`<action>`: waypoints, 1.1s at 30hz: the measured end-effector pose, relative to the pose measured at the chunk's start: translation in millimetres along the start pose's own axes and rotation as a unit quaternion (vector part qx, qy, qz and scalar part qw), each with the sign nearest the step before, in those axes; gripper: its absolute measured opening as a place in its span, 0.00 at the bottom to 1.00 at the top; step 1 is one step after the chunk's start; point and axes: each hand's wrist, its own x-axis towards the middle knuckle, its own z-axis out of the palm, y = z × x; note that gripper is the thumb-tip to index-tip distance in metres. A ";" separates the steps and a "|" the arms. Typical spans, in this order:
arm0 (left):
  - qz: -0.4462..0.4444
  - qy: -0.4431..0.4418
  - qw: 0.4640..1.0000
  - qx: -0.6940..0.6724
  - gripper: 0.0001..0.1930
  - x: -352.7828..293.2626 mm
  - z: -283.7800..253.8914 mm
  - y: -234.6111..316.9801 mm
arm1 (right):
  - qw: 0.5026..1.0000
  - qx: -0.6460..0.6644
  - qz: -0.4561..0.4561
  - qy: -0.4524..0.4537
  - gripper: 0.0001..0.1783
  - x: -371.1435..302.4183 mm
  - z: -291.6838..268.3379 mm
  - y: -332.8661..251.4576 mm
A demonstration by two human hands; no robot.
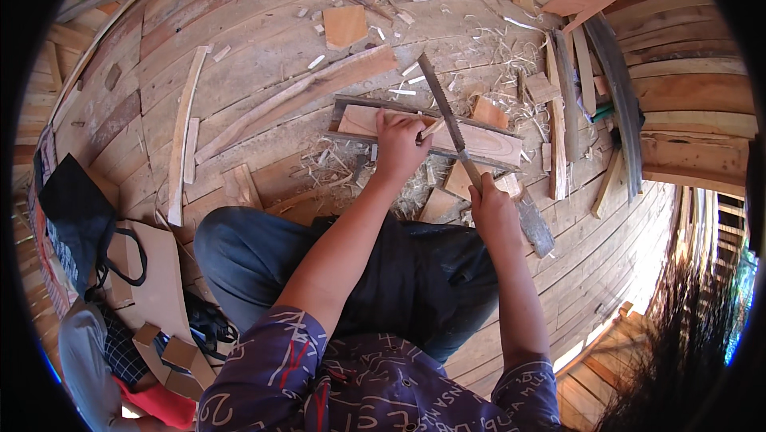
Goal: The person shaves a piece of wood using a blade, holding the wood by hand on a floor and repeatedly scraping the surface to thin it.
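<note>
The hands are both gripping: the left hand [401, 146] is pinching a stick [433, 126] at the board [487, 143], which is lying crosswise, right end slightly nearer; the right hand [495, 210] is clasping the saw [442, 99], slanting across the board, tip pointing forward-left.

Dark purple short-sleeved shirt [383, 388], white scribble-style lines and lettering, red strokes on front and left sleeve [267, 364], dark blue trousers [243, 252] lighter at the left knee, left hand [401, 145] and right hand [493, 213] bare.
</note>
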 end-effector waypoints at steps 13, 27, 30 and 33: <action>0.015 0.054 0.996 -0.065 0.09 4.3 -7.4 15.9 | 0.999 -0.001 0.037 -0.008 0.12 -12.3 -27.5 -13.0; -0.041 -0.105 0.961 -0.251 0.18 29.2 -67.9 89.9 | 0.952 0.273 0.115 0.078 0.17 -113.8 -39.7 68.1; -0.019 -0.143 0.956 -0.255 0.16 25.5 -61.5 104.7 | 0.938 0.310 0.135 0.081 0.17 -124.0 -26.1 93.3; -0.028 -0.202 0.951 -0.234 0.17 25.1 -28.1 99.7 | 0.933 0.315 0.155 0.074 0.19 -126.0 -11.1 113.0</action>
